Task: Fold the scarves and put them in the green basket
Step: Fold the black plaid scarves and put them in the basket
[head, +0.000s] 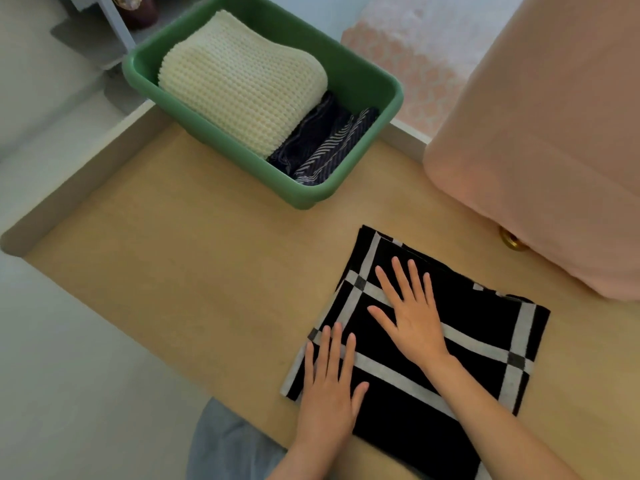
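On tabletop (173,254) — scarf (467,306) lies diagonal, corner toward basket (396,98)

Under the left grip (329,386) and right grip (412,317), the black folded cloth scarf with pale stripes (485,323) looks soft and matt. The light wooden surface (173,271) is smooth and matt. Beyond the grips, the green rectangular plastic basket (221,145) is smooth, and the cream knitted scarf (242,84) in it is coarse and bumpy.

Both hands lie flat, palms down. The left hand (329,386) sits nearer the body, its fingers (335,344) straight and close together, pointing away, thumb spread to the right. The right hand (412,320) lies farther forward, just to the right, with fingers fanned apart and thumb angled left. Both forearms are bare; the right forearm (485,410) slants in from the lower right
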Motion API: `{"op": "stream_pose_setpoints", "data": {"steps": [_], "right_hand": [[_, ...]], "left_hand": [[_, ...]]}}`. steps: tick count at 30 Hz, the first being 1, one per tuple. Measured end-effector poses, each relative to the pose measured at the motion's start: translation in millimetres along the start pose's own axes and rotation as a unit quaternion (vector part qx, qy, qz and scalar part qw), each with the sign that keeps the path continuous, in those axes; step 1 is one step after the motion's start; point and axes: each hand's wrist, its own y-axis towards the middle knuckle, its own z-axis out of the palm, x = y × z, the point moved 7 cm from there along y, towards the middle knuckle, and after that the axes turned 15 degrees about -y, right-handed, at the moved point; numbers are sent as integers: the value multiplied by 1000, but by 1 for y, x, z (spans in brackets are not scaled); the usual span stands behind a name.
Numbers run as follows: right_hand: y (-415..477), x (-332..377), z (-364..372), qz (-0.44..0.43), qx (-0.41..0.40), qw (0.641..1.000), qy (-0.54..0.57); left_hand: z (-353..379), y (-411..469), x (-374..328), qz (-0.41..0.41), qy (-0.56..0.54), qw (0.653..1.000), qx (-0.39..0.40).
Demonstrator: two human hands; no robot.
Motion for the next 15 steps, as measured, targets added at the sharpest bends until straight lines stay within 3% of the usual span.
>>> {"op": "stream_pose_setpoints", "data": {"steps": [5, 9, 12, 15], "right_hand": [[-19, -27, 13, -3, 26, 1000, 16], [-34, -44, -2, 26, -6, 991, 132], [-71, -86, -13, 163, -74, 962, 208], [-133, -140, -2, 343, -100, 897, 261]], "left_hand": [[21, -3, -27, 7, 5, 1000, 19], [16, 2, -40, 15, -6, 1000, -2], [11, 18, -63, 53, -10, 998, -14], [16, 44, -95, 89, -23, 996, -21]]}}
